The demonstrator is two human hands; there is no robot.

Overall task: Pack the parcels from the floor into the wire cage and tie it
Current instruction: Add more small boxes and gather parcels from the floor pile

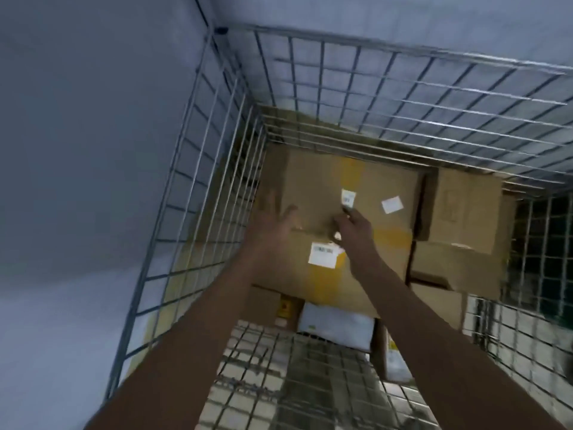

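I look down into the wire cage, which holds several cardboard parcels. A large brown box with yellow tape and two white labels lies at the back. In front of it sits a second brown box with a white label. Both my arms reach into the cage. My left hand hovers with fingers spread over the left edge of the boxes, holding nothing. My right hand has its fingers curled at the seam between the two boxes; whether it grips anything is unclear.
More brown boxes are stacked on the cage's right side. A white padded parcel lies below the front box. The cage's lowered front mesh panel is under my forearms. A pale wall stands left of the cage.
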